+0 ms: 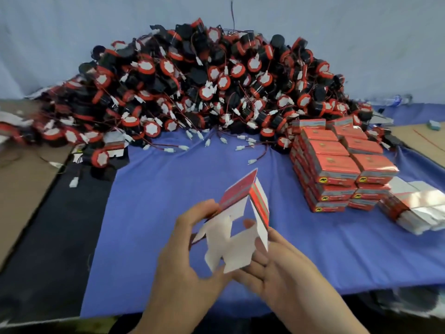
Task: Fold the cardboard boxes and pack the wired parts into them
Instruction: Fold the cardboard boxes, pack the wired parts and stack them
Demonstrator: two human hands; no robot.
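Though smeared by motion along its white flaps, plainly held up in front of the pile of wired parts (204, 88), over the blue cloth (144, 225): one half-opened cardboard box (240, 196), red outside, white inside, loose flaps pointing toward the camera. Gripped on its left edge by the left hand (183, 256), fingers (204, 209) curled over the red panel, thumb at the flaps' lower edge. Gripped on the other side by the right hand (272, 263), thumb by the striped side wall, fingers curled beneath, one fingertip showing through the box's open middle. Both forearms cut off by the lower edge. Exact outline of the flaps hard to make out in the blur.

Just right of the pile's near edge, with loose parts lying against it: a stack of folded boxes (337, 165), red tops, three layers showing at the front, rear rows partly buried. On each end face, a yellow oval with a dark animal figure; print beside it too small and soft to read. Farther right of the pile, a bundle of flat blanks (421, 208), white sides up, washed out by glare. Pile's left flank blurred, spilling onto the brown table (21, 189); lower parts hidden under upper ones. Behind the pile's right end, small pale objects, not identifiable.
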